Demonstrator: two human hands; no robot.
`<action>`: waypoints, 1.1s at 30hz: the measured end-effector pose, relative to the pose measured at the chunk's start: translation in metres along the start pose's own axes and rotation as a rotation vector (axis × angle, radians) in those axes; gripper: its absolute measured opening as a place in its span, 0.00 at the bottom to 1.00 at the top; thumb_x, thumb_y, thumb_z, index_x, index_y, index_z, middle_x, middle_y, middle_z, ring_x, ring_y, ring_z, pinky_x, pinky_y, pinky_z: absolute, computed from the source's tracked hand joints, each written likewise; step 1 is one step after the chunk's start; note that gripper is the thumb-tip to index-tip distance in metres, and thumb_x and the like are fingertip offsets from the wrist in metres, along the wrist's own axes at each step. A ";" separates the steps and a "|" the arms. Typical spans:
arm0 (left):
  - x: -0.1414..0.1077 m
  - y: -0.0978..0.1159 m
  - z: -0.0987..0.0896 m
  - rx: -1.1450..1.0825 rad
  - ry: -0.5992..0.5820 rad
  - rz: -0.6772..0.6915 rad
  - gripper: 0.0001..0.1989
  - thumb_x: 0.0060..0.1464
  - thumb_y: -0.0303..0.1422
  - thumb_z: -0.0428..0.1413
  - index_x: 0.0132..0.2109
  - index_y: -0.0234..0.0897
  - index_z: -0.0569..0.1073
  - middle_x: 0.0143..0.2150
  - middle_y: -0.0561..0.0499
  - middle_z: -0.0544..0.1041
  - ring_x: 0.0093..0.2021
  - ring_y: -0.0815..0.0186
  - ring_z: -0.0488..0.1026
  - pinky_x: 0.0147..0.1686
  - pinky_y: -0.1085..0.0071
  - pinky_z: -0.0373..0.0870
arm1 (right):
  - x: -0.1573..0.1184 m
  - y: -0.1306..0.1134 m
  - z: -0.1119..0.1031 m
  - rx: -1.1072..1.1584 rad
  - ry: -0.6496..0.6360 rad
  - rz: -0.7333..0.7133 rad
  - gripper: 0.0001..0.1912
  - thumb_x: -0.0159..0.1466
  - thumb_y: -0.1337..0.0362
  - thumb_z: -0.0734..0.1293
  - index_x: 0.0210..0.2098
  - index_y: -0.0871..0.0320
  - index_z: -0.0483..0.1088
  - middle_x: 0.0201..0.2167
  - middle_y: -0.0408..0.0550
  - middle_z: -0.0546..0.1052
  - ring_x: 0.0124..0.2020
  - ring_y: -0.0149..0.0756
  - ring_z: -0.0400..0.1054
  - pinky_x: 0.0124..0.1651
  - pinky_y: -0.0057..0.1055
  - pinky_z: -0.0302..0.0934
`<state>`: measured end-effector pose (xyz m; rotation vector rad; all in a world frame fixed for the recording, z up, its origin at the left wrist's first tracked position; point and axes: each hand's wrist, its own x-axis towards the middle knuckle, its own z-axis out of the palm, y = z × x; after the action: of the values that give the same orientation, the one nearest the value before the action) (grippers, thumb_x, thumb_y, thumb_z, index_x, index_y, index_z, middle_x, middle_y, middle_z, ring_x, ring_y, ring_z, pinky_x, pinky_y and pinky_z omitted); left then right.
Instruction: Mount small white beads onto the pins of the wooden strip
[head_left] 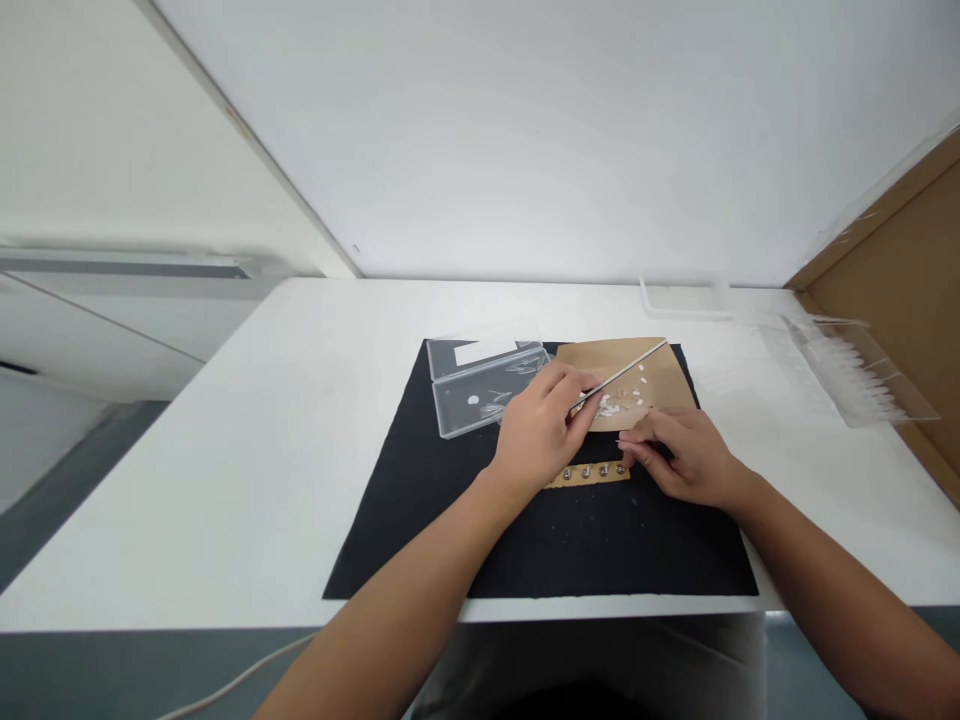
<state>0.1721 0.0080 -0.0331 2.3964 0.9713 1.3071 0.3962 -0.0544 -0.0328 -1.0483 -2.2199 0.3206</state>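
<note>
Black and flat, the mat lay beneath both hands. Over its middle, the left hand gripped a thin rod slanting toward the mat's far right corner. Over the mat's right side, the right hand pinched a tiny piece, its kind too small to tell. A brown strip bearing round metal pieces lay just right of the mat's centre; a brown sheet with white bits covered its far right part.
</note>
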 end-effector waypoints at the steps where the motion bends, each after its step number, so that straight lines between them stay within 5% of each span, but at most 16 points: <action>1: 0.000 0.000 0.000 -0.016 -0.001 0.000 0.06 0.69 0.32 0.57 0.48 0.37 0.78 0.43 0.47 0.80 0.43 0.63 0.79 0.44 0.66 0.76 | 0.000 0.000 0.000 -0.014 0.016 0.014 0.02 0.72 0.64 0.67 0.41 0.52 0.69 0.29 0.38 0.81 0.30 0.33 0.76 0.36 0.31 0.67; 14: 0.001 0.015 0.006 -0.235 -0.040 -0.044 0.05 0.65 0.33 0.62 0.45 0.38 0.81 0.37 0.50 0.83 0.37 0.65 0.79 0.39 0.69 0.75 | 0.002 -0.002 0.004 -0.202 0.403 0.422 0.09 0.74 0.56 0.65 0.40 0.53 0.69 0.27 0.41 0.79 0.22 0.33 0.70 0.26 0.32 0.59; 27: -0.002 0.022 0.008 -0.207 -0.031 -0.056 0.03 0.66 0.31 0.61 0.42 0.37 0.79 0.33 0.51 0.79 0.35 0.65 0.75 0.37 0.69 0.72 | 0.007 -0.002 0.001 -0.314 0.482 0.438 0.11 0.74 0.57 0.65 0.36 0.53 0.68 0.30 0.44 0.79 0.29 0.36 0.72 0.37 0.37 0.61; 33: -0.005 0.021 0.012 -0.225 -0.010 -0.096 0.03 0.65 0.30 0.61 0.41 0.36 0.78 0.32 0.51 0.76 0.33 0.67 0.73 0.36 0.70 0.71 | 0.012 -0.004 0.010 -0.345 0.400 0.278 0.10 0.74 0.60 0.65 0.35 0.53 0.66 0.26 0.41 0.78 0.26 0.36 0.72 0.44 0.41 0.61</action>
<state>0.1892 -0.0102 -0.0324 2.1595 0.8746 1.2936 0.3815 -0.0474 -0.0331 -1.4670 -1.8048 -0.1547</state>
